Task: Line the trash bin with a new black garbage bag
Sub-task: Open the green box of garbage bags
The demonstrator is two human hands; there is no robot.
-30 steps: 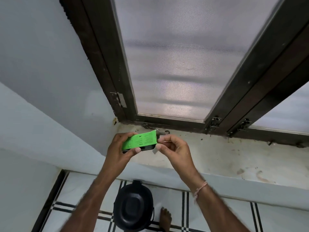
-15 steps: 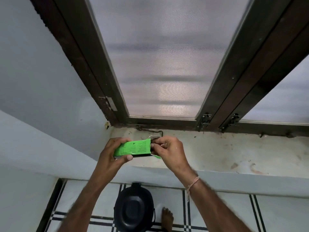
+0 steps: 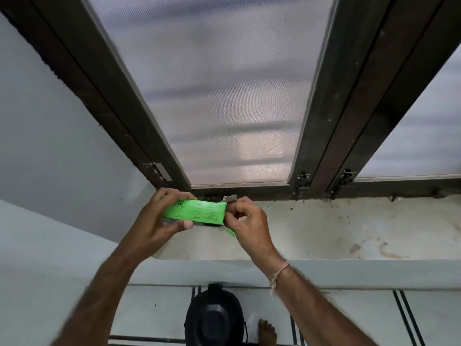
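Observation:
A small green carton (image 3: 199, 212), with printed text on its side, is held above the window sill. My left hand (image 3: 159, 218) grips its left half, thumb underneath and fingers over the top. My right hand (image 3: 245, 219) pinches at the carton's open right end, where a grey flap sticks up and a green flap hangs down. What is inside the carton is hidden. The black trash bin (image 3: 214, 318) with its lid on stands on the floor below, between my forearms.
The stained concrete window sill (image 3: 336, 228) runs to the right under a dark-framed window with frosted panes (image 3: 224, 96). A white wall is at the left. A bare foot (image 3: 267, 333) stands on the tiled floor beside the bin.
The carton has stayed at the sill between both hands. My right hand's fingers have worked at the carton's right end, where the flaps now stand open. The view has shifted slightly.

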